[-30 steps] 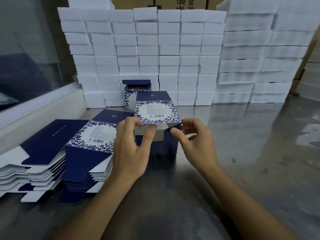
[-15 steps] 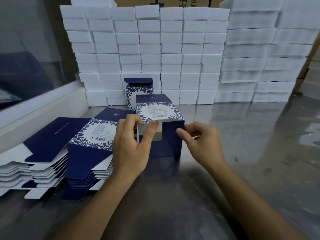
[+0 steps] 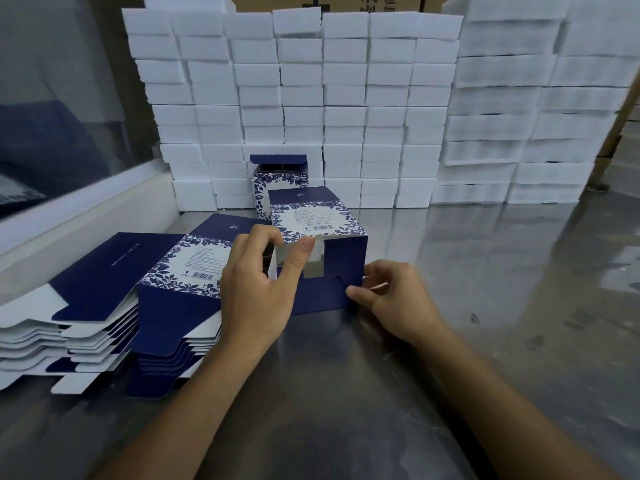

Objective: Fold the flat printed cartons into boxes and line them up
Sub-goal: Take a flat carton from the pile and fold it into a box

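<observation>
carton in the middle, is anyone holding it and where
Yes, both hands. The left hand pinches the half-folded carton at its open near end, thumb on the white flap; the right hand grips its lower right corner.

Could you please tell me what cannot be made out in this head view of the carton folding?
- Label print on the carton being folded: too small.
- Its left end flap: hidden by the left hand.
- Right hand fingertips: behind the carton's corner.
- Upright box behind: lower part hidden.
</observation>
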